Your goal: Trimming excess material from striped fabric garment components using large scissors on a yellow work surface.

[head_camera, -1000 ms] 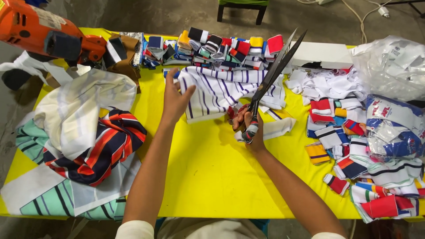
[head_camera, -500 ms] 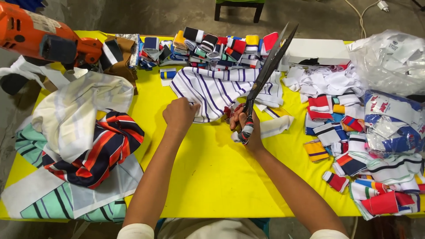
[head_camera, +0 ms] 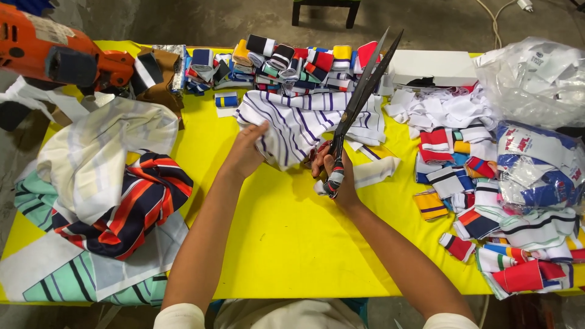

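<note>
The head view shows the left hand [head_camera: 245, 153] closed on the edge of a white knit fabric piece with purple stripes [head_camera: 304, 119], lying on the yellow table [head_camera: 286, 231]. The right hand [head_camera: 337, 173] has its fingers wrapped tight around the handles of long black scissors [head_camera: 359, 100], blades nearly closed and pointing up. The blades stand close to the left fingers; a careless cut could nick them or go crooked.

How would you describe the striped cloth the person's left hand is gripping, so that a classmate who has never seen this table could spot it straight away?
Start at the yellow table and look to its far middle, just below the row of rolled, multicoloured trims. There lies the striped cloth, held at its near-left edge by the left hand. Unlike the bold, colourful pieces around it, it is white with thin purple stripes.
</note>
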